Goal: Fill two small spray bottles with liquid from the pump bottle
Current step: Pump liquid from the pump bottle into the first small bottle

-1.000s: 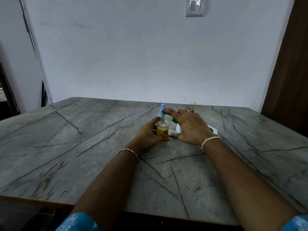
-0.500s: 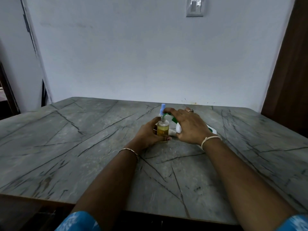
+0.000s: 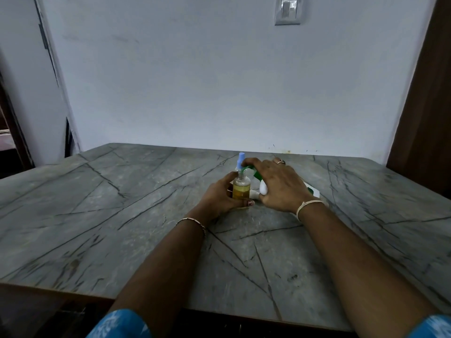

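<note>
Head view looks down at a wide grey worktop (image 3: 122, 215). It is flat and smooth like stone, with thin dark lines running across it like cracks.

Near the middle stands a small spray bottle (image 3: 241, 189). It is round and see-through, with yellow liquid inside and a narrow neck with no cap on it. The left hand (image 3: 219, 196) grips it from the side. The fingers wrap round the back and the thumb lies along the front, low down by the worktop.

The right hand (image 3: 280, 186) lies over the pump bottle (image 3: 256, 176). Its fingers bend round the green top, and the green spout curves down to just above the open neck of the small spray bottle. A smooth white egg-shaped piece (image 3: 263, 189) shows under the thumb. A white and green shape (image 3: 312, 191) peeks out behind the right wrist. I cannot tell if it is part of the pump bottle.

Just behind the small spray bottle stands a blue cap (image 3: 241, 157) on something clear. It is mostly hidden.

The left wrist wears a thin bracelet (image 3: 192, 222). The right wrist has a pale string band (image 3: 308, 206), and one finger has a ring (image 3: 280, 162). Blue patterned sleeves (image 3: 122, 324) show at the bottom.

Behind the worktop is a plain pale wall (image 3: 195, 81) with a square light switch (image 3: 288, 11).
</note>
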Motion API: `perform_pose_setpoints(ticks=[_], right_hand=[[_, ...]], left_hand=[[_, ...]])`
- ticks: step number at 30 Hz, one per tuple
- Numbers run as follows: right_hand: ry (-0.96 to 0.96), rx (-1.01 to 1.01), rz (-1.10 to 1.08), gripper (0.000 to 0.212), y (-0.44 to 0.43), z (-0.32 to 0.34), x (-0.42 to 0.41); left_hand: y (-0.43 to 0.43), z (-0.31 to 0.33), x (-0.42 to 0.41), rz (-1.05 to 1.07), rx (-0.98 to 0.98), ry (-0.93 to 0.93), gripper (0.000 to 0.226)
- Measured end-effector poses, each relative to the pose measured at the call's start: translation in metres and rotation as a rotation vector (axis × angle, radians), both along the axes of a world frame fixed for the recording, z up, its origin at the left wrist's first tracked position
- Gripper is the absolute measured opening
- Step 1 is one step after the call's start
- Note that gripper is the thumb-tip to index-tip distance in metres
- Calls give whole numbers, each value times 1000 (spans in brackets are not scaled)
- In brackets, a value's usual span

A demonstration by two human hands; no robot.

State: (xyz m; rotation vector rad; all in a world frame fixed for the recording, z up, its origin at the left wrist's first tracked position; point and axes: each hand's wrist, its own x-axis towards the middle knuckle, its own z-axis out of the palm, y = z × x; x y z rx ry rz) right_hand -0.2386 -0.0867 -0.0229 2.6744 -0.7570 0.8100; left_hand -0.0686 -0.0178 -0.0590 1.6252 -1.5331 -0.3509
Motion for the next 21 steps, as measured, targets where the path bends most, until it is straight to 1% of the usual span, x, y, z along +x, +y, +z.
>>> perform_pose_setpoints(ticks=[6,10,12,16,21], right_hand=[[3,11,29,83,-1,-1,-4],[-32,120,56,78,-2,0,-3],[-55,141,65,75,0,1,1],[-66,128,57,74,0,1,3],[-25,85,40,81,0,-1,-2]], left_hand=[[-1,1,2,7,27,0,94],[-2,-1,3,-6,9,0,90],[-3,-3,5,-15,-2,19,90],[-4,-4,6,-13,-11,7,89],[-4,-4,4,-13,-16,29,87]])
